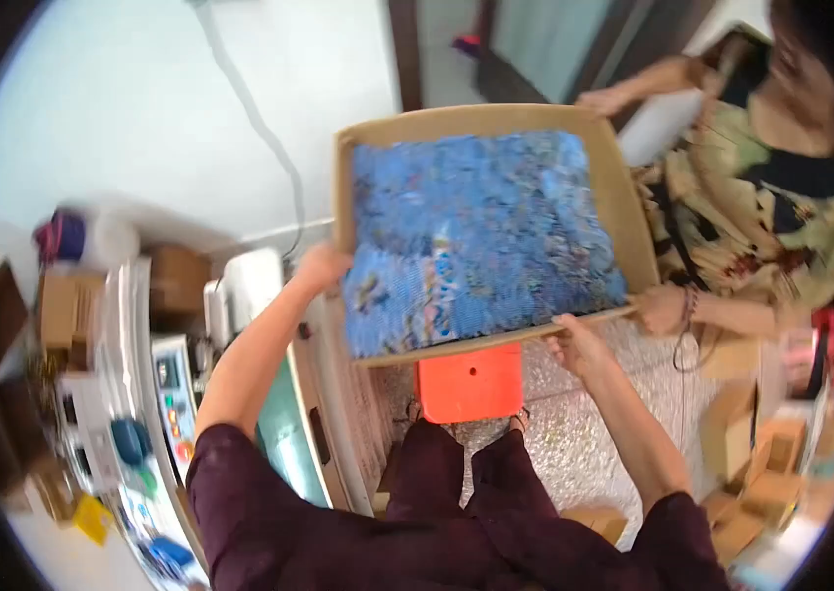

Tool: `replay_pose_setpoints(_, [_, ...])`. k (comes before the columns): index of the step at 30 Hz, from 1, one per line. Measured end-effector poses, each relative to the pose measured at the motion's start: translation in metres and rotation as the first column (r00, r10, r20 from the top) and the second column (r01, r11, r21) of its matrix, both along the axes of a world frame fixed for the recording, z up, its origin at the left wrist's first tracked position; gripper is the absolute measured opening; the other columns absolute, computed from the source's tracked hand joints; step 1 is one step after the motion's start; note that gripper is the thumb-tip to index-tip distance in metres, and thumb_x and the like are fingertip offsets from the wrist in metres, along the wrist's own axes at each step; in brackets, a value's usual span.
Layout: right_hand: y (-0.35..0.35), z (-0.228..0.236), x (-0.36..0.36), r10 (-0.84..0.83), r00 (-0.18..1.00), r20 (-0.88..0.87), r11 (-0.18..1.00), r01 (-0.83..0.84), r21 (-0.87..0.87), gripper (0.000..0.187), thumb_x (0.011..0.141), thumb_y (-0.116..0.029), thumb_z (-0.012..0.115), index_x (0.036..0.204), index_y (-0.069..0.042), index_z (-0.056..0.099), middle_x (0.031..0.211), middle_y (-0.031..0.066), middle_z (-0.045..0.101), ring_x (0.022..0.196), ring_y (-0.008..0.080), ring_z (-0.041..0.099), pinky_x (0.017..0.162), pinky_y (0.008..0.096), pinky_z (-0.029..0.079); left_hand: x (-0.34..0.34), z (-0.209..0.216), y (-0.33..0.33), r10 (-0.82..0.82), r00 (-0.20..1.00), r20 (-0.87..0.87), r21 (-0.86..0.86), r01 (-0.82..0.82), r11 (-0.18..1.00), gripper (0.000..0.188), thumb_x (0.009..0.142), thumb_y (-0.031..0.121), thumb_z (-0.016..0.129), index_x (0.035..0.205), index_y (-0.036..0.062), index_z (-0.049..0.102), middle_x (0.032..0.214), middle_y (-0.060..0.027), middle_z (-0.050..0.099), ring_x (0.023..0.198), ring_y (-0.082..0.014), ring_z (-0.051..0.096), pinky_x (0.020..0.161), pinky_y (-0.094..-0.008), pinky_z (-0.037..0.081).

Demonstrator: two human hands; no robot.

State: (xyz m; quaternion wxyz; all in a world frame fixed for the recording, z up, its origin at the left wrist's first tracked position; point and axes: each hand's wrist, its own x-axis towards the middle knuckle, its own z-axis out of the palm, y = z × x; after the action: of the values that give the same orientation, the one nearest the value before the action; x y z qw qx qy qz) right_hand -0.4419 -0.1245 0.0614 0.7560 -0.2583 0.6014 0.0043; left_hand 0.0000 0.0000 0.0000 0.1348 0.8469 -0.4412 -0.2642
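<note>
In the head view, a shallow open cardboard box (631, 212) is out in front of the person, above and beyond a red stool (473, 384), and a blue, speckled mass (481, 231) covers most of its inside; motion blur hides what the pieces are. The person's left hand (323, 266) is at the box's left wall, but its fingers are too blurred and hidden to tell whether they grip or only press. The right hand (582, 350) pinches the near edge toward its right end, thumb over the rim and fingers beneath. A co-worker at the right has one hand (606, 101) at the far right corner and the other hand (660, 310) at the near right corner, just beside the person's right hand. The likeliest trouble is a tilt: if one side lets go or lifts sooner than the other, the contents could slide to the low wall and spill. The cardboard could also bend or tear where the right hand pinches its thin edge, should the load be heavy. The stool, close to the person's feet (523, 419), could catch the box or trip a step, since the box hides part of it.
</note>
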Motion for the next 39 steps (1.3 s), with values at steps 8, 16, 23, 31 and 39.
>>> replay_pose_setpoints(8, [-0.006, -0.031, 0.062, 0.082, 0.996, 0.032, 0.991, -0.078, -0.104, 0.018, 0.08, -0.026, 0.064, 0.074, -0.01, 0.059, 0.057, -0.0002, 0.054, 0.048, 0.0095, 0.051, 0.039, 0.0189, 0.038, 0.009, 0.011, 0.055, 0.292, 0.956, -0.01, 0.136, -0.288, 0.948, 0.025, 0.07, 0.021, 0.054, 0.08, 0.003, 0.069, 0.078, -0.0168, 0.068, 0.079, -0.0272, 0.068, 0.073, -0.0386, 0.053])
replay_pose_setpoints(16, [-0.024, -0.086, 0.079, -0.031, 0.996, 0.079, 0.999, 0.028, 0.045, 0.026, 0.082, -0.025, 0.058, 0.085, 0.001, 0.06, 0.057, 0.0007, 0.056, 0.045, 0.0099, 0.052, 0.04, 0.02, 0.042, 0.019, -0.018, 0.016, 0.506, 0.846, 0.169, 0.074, -0.523, 0.849, 0.025, 0.074, 0.02, 0.059, 0.093, 0.0091, 0.071, 0.097, -0.0119, 0.068, 0.094, -0.0273, 0.065, 0.078, -0.0357, 0.052])
replay_pose_setpoints(23, [-0.037, -0.102, 0.079, -0.016, 0.998, -0.058, 0.998, 0.019, 0.054, 0.029, 0.078, -0.032, 0.056, 0.082, -0.003, 0.058, 0.061, 0.0007, 0.058, 0.05, 0.0119, 0.054, 0.041, 0.0213, 0.042, 0.021, -0.012, 0.003, 0.559, 0.822, 0.109, 0.142, -0.57, 0.809, 0.026, 0.077, 0.02, 0.059, 0.098, 0.0102, 0.071, 0.105, -0.0102, 0.067, 0.099, -0.0256, 0.064, 0.081, -0.0318, 0.051])
replay_pose_setpoints(31, [-0.037, -0.105, 0.074, 0.037, 0.993, 0.113, 0.994, -0.049, 0.1, 0.036, 0.084, -0.038, 0.056, 0.092, -0.003, 0.054, 0.073, 0.0021, 0.059, 0.055, 0.0123, 0.052, 0.048, 0.026, 0.042, -0.038, 0.013, 0.022, 0.888, 0.449, 0.104, -0.136, -0.878, 0.46, 0.031, 0.082, 0.033, 0.062, 0.091, 0.0041, 0.068, 0.096, -0.0164, 0.066, 0.095, -0.033, 0.062, 0.076, -0.0407, 0.049])
replay_pose_setpoints(39, [-0.04, -0.079, 0.062, -0.026, 0.97, 0.243, 0.894, -0.086, 0.441, 0.047, 0.086, -0.042, 0.058, 0.102, 0.002, 0.055, 0.086, 0.0092, 0.062, 0.067, 0.0189, 0.06, 0.057, 0.0257, 0.05, -0.168, -0.021, 0.029, 0.943, 0.283, 0.177, -0.573, -0.749, 0.332, 0.068, 0.078, 0.018, 0.065, 0.133, -0.0016, 0.033, 0.128, -0.0202, 0.044, 0.117, -0.0364, 0.041, 0.098, -0.0464, 0.033])
